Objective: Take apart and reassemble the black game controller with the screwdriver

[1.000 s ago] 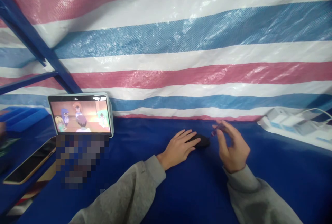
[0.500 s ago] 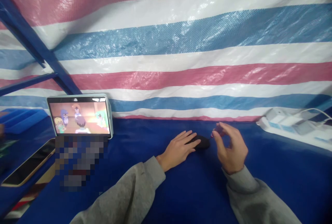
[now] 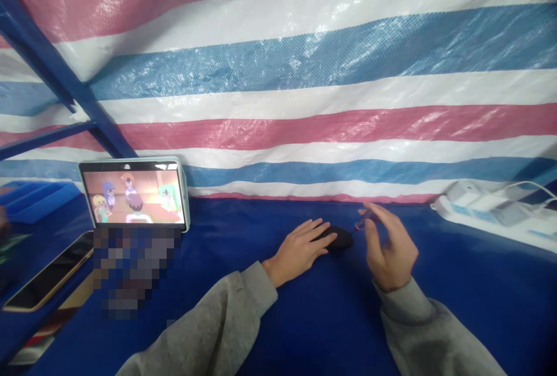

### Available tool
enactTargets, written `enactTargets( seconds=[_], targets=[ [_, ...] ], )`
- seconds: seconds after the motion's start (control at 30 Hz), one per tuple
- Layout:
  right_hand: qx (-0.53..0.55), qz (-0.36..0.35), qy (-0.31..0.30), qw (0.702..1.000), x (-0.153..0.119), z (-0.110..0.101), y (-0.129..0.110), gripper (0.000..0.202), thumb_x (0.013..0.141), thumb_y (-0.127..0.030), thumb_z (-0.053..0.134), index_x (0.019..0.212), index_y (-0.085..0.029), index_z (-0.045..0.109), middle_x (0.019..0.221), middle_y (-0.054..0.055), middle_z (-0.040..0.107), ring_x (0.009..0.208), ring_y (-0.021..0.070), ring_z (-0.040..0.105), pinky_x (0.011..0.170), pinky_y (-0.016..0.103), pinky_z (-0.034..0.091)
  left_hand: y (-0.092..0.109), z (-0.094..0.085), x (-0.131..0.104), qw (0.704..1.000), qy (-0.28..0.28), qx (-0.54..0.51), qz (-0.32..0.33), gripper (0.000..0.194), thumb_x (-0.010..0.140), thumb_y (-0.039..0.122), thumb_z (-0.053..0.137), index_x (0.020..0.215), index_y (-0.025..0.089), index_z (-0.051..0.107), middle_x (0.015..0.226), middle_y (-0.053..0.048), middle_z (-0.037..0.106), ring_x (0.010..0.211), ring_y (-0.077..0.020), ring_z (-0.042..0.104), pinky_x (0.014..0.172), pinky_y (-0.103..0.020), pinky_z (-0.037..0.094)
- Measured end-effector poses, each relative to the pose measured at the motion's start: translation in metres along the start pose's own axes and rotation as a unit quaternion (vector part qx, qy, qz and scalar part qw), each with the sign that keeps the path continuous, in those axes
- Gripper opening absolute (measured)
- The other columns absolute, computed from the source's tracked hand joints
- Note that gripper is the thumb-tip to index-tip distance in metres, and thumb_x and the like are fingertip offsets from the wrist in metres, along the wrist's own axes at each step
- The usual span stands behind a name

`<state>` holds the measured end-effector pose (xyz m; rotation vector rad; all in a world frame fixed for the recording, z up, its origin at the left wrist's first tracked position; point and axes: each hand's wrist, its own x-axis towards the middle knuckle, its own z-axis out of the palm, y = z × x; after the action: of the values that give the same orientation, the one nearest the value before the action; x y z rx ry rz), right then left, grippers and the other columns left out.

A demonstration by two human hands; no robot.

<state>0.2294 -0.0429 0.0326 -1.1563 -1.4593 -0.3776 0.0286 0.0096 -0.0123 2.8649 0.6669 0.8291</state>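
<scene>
A black rounded object (image 3: 342,238), shaped like a computer mouse, lies on the blue table surface (image 3: 322,324). Over its left end rests my left hand (image 3: 300,251), palm down with the fingers spread. Just right of the black object is my right hand (image 3: 391,248), its fingers bent around a small, partly see-through screwdriver-like tool (image 3: 363,222). The tool's reddish end points left toward the black object's right end, and a thin dark tip seems to reach it. Most of the tool's far end is hidden behind the fingers.
A tablet (image 3: 134,196) showing a cartoon stands at the left, near a phone (image 3: 50,274) and a blue tray (image 3: 41,201). A white power strip (image 3: 500,222) with plugs lies at the right. Striped sheeting (image 3: 304,132) hangs behind.
My right hand's fingers have shifted and straightened a little around the small tool, showing more of it. My left hand stays on the black object.
</scene>
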Motion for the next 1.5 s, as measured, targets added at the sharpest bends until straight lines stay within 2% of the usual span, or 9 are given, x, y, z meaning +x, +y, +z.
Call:
enactTargets(
  seconds=[0.23, 0.43, 0.57, 0.73, 0.87, 1.0, 1.2, 1.4, 1.5],
  targets=[
    [-0.021, 0.007, 0.025, 0.999, -0.0021, 0.0011, 0.0034, 0.025, 0.086, -0.025, 0.068, 0.110, -0.020, 0.067, 0.100, 0.010, 0.073, 0.086, 0.0217, 0.070, 0.078, 0.038, 0.059, -0.0001, -0.0007, 0.0000, 1.000, -0.006, 0.004, 0.003, 0.039, 0.103, 0.030, 0.049, 0.142, 0.025, 0.050, 0.150, -0.005, 0.049, 0.145, -0.0194, 0.038, 0.121, -0.042, 0.034],
    [0.004, 0.009, 0.015, 1.000, -0.0015, 0.0005, 0.0013, 0.028, 0.092, -0.017, 0.057, 0.118, -0.020, 0.065, 0.106, 0.011, 0.074, 0.103, 0.0235, 0.070, 0.089, 0.043, 0.057, 0.0000, -0.0006, 0.0004, 1.000, -0.001, 0.012, 0.003, 0.039, 0.102, 0.031, 0.050, 0.140, 0.024, 0.052, 0.149, -0.004, 0.050, 0.144, -0.0185, 0.039, 0.121, -0.039, 0.033],
    [-0.008, 0.003, 0.010, 1.000, -0.0001, -0.0002, 0.0002, 0.028, 0.090, -0.020, 0.060, 0.118, -0.020, 0.065, 0.104, 0.010, 0.075, 0.093, 0.0223, 0.071, 0.084, 0.040, 0.058, 0.0003, -0.0005, 0.0002, 1.000, 0.001, 0.011, 0.004, 0.038, 0.102, 0.030, 0.050, 0.140, 0.025, 0.051, 0.150, -0.005, 0.050, 0.144, -0.0190, 0.040, 0.120, -0.040, 0.035],
    [-0.006, 0.002, 0.006, 1.000, 0.0006, -0.0007, 0.0005, 0.027, 0.093, -0.018, 0.053, 0.118, -0.020, 0.065, 0.104, 0.010, 0.074, 0.098, 0.0234, 0.071, 0.087, 0.040, 0.057, 0.0006, -0.0012, 0.0004, 1.000, 0.000, 0.004, 0.004, 0.038, 0.102, 0.030, 0.050, 0.140, 0.024, 0.052, 0.149, -0.006, 0.050, 0.143, -0.0197, 0.041, 0.120, -0.041, 0.035],
    [-0.008, 0.012, 0.016, 1.000, -0.0016, 0.0013, 0.0021, 0.029, 0.092, -0.022, 0.058, 0.121, -0.020, 0.064, 0.100, 0.009, 0.075, 0.089, 0.0221, 0.072, 0.084, 0.039, 0.058, 0.0004, -0.0008, 0.0005, 1.000, -0.002, 0.004, -0.003, 0.038, 0.103, 0.031, 0.049, 0.140, 0.025, 0.052, 0.150, -0.005, 0.050, 0.143, -0.0188, 0.041, 0.120, -0.040, 0.035],
    [-0.009, 0.002, 0.028, 1.000, -0.0017, 0.0014, 0.0032, 0.025, 0.088, -0.023, 0.065, 0.113, -0.021, 0.066, 0.099, 0.008, 0.074, 0.082, 0.0201, 0.070, 0.077, 0.036, 0.057, 0.0009, -0.0016, 0.0008, 1.000, -0.002, 0.005, 0.001, 0.038, 0.103, 0.031, 0.048, 0.140, 0.025, 0.052, 0.149, -0.006, 0.050, 0.144, -0.0191, 0.040, 0.120, -0.041, 0.036],
    [-0.004, 0.000, 0.013, 1.000, 0.0016, -0.0018, -0.0006, 0.025, 0.092, -0.016, 0.055, 0.114, -0.020, 0.066, 0.099, 0.009, 0.074, 0.094, 0.0222, 0.070, 0.085, 0.039, 0.056, 0.0009, -0.0012, 0.0008, 1.000, 0.002, 0.002, 0.000, 0.038, 0.103, 0.031, 0.048, 0.140, 0.024, 0.052, 0.149, -0.005, 0.050, 0.143, -0.0190, 0.041, 0.120, -0.040, 0.035],
    [0.003, 0.013, 0.036, 0.999, -0.0011, 0.0000, 0.0001, 0.024, 0.085, -0.019, 0.068, 0.109, -0.020, 0.066, 0.099, 0.008, 0.074, 0.080, 0.0196, 0.070, 0.073, 0.034, 0.057, 0.0011, -0.0016, 0.0009, 1.000, -0.003, 0.001, -0.003, 0.038, 0.103, 0.031, 0.048, 0.140, 0.025, 0.052, 0.149, -0.006, 0.050, 0.143, -0.0197, 0.041, 0.119, -0.041, 0.036],
    [0.004, 0.006, 0.023, 1.000, 0.0002, -0.0015, -0.0021, 0.023, 0.089, -0.019, 0.063, 0.111, -0.020, 0.066, 0.099, 0.008, 0.074, 0.087, 0.0213, 0.071, 0.078, 0.036, 0.058, 0.0011, -0.0021, 0.0009, 1.000, 0.000, -0.005, -0.003, 0.038, 0.104, 0.031, 0.047, 0.141, 0.025, 0.051, 0.149, -0.006, 0.051, 0.143, -0.0197, 0.042, 0.120, -0.042, 0.036]
  ],
)
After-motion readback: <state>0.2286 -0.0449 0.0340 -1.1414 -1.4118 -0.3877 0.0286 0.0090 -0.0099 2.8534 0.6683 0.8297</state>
